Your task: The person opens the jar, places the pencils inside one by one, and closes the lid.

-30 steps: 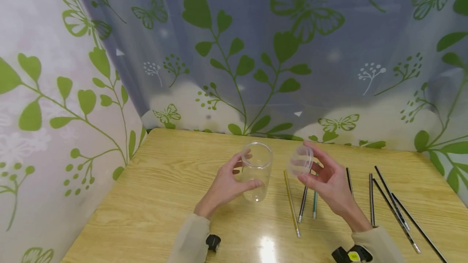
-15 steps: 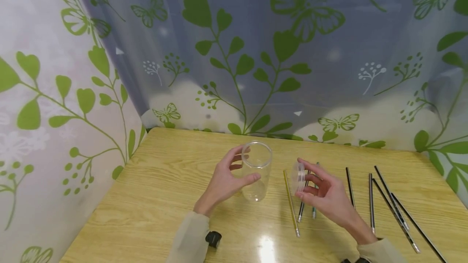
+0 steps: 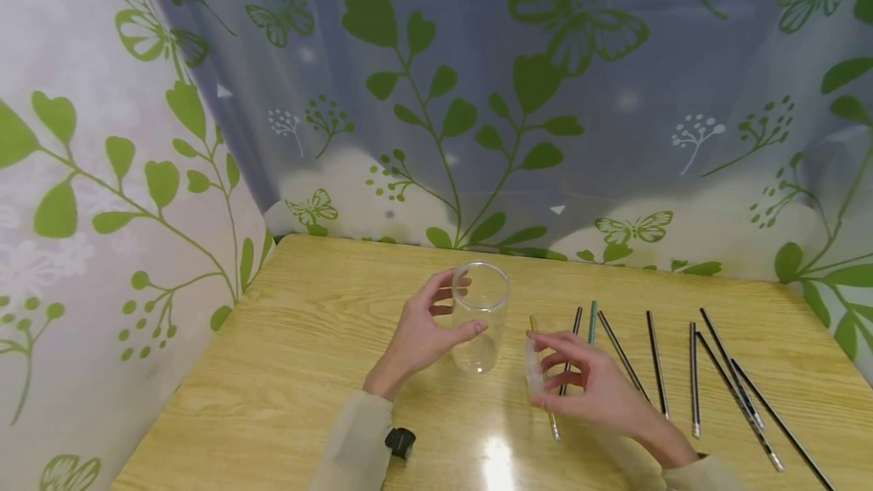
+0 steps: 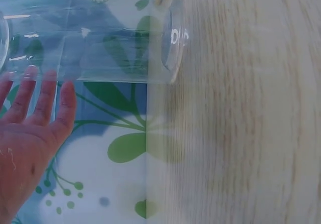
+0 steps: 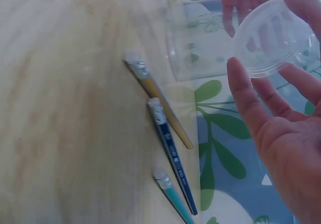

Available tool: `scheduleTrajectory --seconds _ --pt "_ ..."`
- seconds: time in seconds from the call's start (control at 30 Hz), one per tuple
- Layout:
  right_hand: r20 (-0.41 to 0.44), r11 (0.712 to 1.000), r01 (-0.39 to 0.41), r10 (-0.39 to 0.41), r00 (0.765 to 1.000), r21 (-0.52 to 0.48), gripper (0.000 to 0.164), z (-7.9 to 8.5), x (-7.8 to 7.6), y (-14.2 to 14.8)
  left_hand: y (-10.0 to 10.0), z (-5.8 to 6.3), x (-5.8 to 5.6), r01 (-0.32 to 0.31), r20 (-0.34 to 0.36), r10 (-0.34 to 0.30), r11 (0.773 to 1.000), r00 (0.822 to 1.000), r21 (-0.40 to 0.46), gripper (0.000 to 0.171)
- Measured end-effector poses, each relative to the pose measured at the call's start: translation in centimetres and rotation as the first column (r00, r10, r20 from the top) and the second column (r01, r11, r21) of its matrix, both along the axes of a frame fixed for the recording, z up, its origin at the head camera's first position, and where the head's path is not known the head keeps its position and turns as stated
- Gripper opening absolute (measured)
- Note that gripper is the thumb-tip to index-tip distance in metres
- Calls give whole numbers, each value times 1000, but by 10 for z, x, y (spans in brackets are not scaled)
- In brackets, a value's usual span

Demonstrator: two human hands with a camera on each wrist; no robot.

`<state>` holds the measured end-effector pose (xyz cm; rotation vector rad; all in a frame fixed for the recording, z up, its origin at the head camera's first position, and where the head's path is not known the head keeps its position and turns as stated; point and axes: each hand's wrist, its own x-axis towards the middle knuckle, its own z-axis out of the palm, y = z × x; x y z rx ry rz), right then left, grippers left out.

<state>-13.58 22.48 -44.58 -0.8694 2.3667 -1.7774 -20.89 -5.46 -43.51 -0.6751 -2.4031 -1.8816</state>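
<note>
A clear cylindrical jar (image 3: 480,351) stands upright on the wooden table, its round mouth facing up. My left hand (image 3: 419,336) holds it, with the thumb across the near side and the fingers round the far left side. In the left wrist view, fingertips meet the wall of the transparent jar (image 4: 115,53). To the right of the jar, my right hand (image 3: 600,389) grips a clear round lid (image 3: 534,370) by its edge, tilted nearly on edge toward the jar. The right wrist view shows the lid (image 5: 276,35) between thumb and fingers.
Beneath and behind the right hand lie a yellow pencil (image 3: 554,424), a black pencil (image 3: 577,322) and a teal pencil (image 3: 592,322). Several more black pencils (image 3: 694,377) are spread to the right. A patterned curtain (image 3: 423,173) hangs along the table's back edge.
My right hand has come down and left with the lid, which has turned from facing up to nearly vertical. The left hand and jar have stayed in place.
</note>
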Motion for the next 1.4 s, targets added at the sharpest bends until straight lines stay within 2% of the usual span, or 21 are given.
scheduleTrajectory --seconds 0.17,0.33,0.57,0.67,0.87,1.4 --pt "5 993 -8 8 1000 117 71 -8 5 -7 0 0 0 -9 -13 9 1000 1000 -5 70" --pt "-40 956 -28 42 998 292 72 -12 9 -17 -1 1 0 -11 -19 11 1000 1000 -8 70" --pt "-91 874 -18 70 993 486 74 -13 13 -30 0 1 0 -20 -16 19 1000 1000 -17 69" --pt "-79 842 -19 73 994 539 76 -14 14 -36 -1 1 0 -24 -12 24 1000 1000 -19 69" --pt "-136 775 19 86 987 632 76 -14 16 -47 0 1 -1 -20 -11 20 1000 1000 -18 70" --pt "-195 748 33 130 972 663 72 -17 17 -55 -1 3 0 -10 13 10 1000 1000 -5 72"
